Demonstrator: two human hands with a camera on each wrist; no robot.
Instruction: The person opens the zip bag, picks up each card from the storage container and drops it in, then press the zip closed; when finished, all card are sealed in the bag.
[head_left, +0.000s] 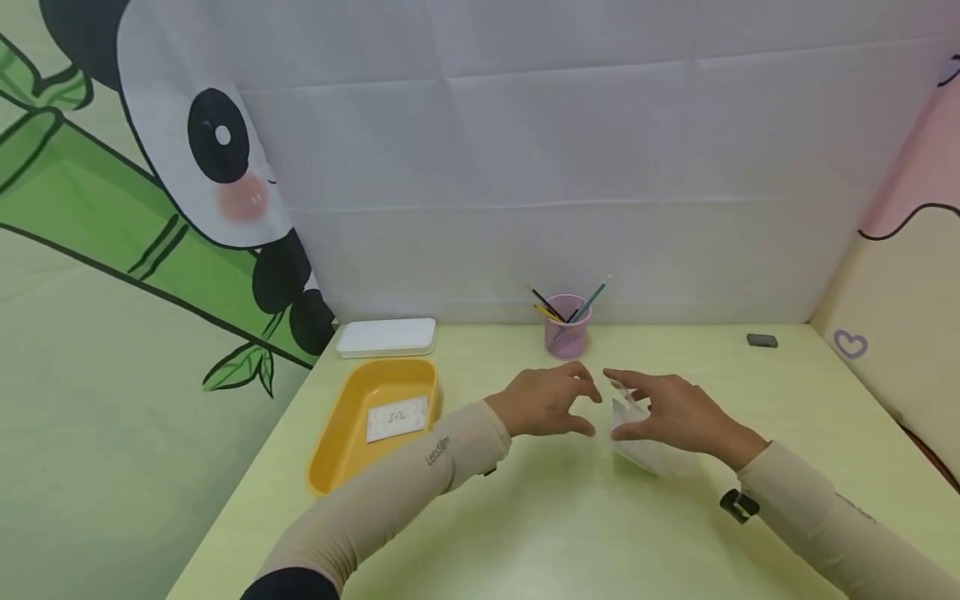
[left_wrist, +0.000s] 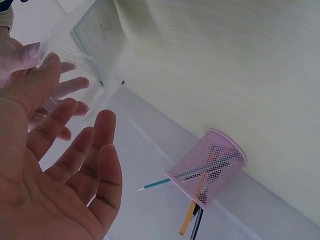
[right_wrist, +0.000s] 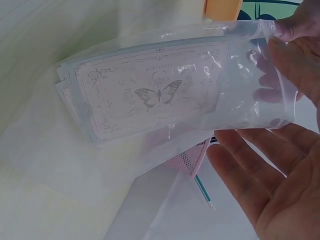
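A clear plastic bag (head_left: 648, 454) hangs just above the yellow-green table (head_left: 525, 533), held at its open end by my right hand (head_left: 626, 408). In the right wrist view the bag (right_wrist: 250, 105) holds a small stack of pale cards (right_wrist: 130, 105) printed with a butterfly, and my right thumb (right_wrist: 297, 22) pinches its top edge. My left hand (head_left: 581, 412) hovers beside the bag's mouth. In the left wrist view the left hand (left_wrist: 75, 165) has its fingers spread and holds nothing. The bag (left_wrist: 95, 50) lies just beyond those fingers.
A yellow tray (head_left: 337, 450) with one card (head_left: 397, 418) in it sits at the left. A white flat box (head_left: 386, 337) lies behind the tray. A pink mesh cup (head_left: 567, 333) of pencils stands by the back wall. A small dark object (head_left: 762, 340) lies at the far right.
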